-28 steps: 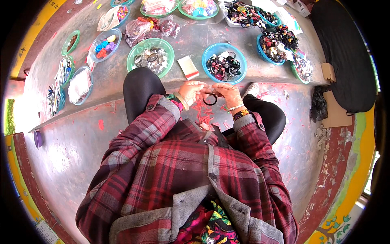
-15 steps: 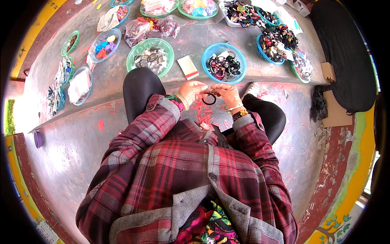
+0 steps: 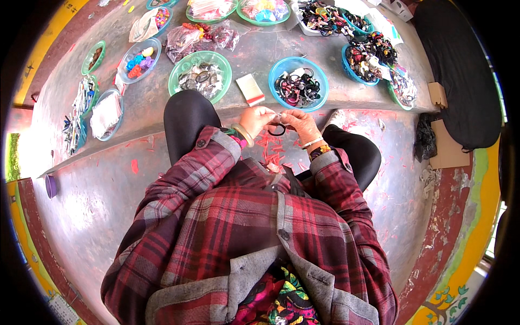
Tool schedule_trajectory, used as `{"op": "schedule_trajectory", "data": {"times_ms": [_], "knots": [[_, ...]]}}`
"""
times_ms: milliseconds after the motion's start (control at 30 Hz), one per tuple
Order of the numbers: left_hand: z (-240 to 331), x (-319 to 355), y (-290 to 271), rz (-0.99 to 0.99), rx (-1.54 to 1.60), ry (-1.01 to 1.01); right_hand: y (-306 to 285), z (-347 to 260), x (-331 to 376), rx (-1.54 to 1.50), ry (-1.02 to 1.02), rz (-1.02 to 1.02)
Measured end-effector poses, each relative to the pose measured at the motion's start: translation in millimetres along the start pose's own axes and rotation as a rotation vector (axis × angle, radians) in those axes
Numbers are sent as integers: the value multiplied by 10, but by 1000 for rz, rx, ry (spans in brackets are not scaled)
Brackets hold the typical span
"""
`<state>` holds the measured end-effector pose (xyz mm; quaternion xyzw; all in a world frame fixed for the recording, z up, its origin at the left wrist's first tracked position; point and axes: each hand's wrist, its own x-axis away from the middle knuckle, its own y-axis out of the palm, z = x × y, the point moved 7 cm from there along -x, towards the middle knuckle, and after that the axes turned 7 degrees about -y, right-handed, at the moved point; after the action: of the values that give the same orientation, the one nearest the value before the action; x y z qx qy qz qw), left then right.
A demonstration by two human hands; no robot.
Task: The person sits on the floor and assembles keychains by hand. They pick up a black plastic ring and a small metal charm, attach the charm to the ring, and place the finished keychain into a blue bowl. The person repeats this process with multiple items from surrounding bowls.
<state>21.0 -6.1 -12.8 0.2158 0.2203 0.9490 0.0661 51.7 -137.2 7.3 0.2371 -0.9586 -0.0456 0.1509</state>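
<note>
The left hand [image 3: 255, 117] and the right hand [image 3: 301, 122] meet fingertip to fingertip above the person's lap, and together they pinch a small black hair ring [image 3: 277, 130] that hangs just below the touching fingers; both hands are closed on it, the left from its left side, the right from its right. A pale bangle sits on the left wrist and a thin band on the right, and both sleeves are red plaid. Straight beyond the hands, at the near edge of the raised grey slab [image 3: 254, 54], stands a blue bowl [image 3: 298, 84] filled with dark hair ties, and just to its left lies a small white card with a red end [image 3: 251, 89]. Left of the card, also close to the near edge, is a green bowl [image 3: 200, 77] holding dark and clear rings. Farther toward the left end of the slab are a clear bowl of coloured pieces [image 3: 139, 58] and a tray of white packets [image 3: 106, 113]. Toward the far right corner, more blue bowls [image 3: 364, 60] hold heaps of dark ties. Red scraps [image 3: 269, 149] lie scattered on the floor between the person's knees.
</note>
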Motion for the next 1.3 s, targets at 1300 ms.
{"op": "schedule_trajectory", "data": {"times_ms": [1300], "knots": [[146, 68, 45, -51, 14, 81, -27, -197, -6, 71, -111, 56]]}}
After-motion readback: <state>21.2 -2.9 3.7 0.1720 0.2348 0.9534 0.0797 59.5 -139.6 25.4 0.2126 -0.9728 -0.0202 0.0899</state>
